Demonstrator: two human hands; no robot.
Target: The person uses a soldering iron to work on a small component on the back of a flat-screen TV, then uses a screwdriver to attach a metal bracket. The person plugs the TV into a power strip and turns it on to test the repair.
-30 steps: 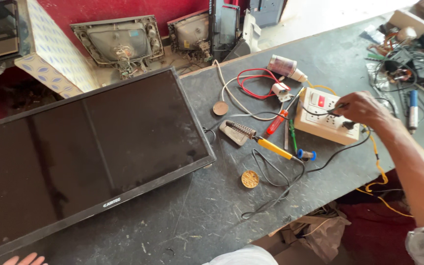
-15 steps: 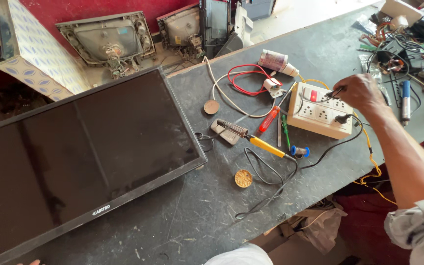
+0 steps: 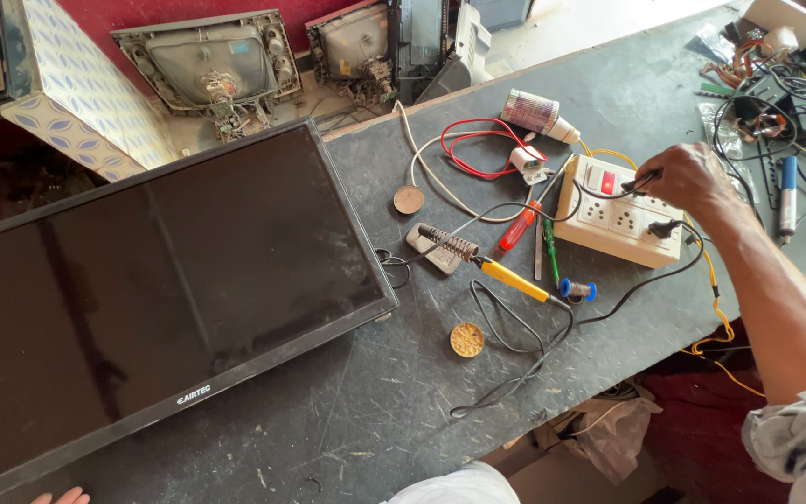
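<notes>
The right hand's grip (image 3: 683,177) pinches a black plug (image 3: 644,181) over the white socket board (image 3: 619,222); a careless fingertip touching the pins risks shock. Left fingertips (image 3: 60,496) rest at the counter (image 3: 356,420) edge, state unclear.

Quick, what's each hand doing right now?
Left hand: only fingertips show at the bottom edge by the flat screen; state cannot be told.
Right hand: closed on a black plug at the white power strip.
</notes>
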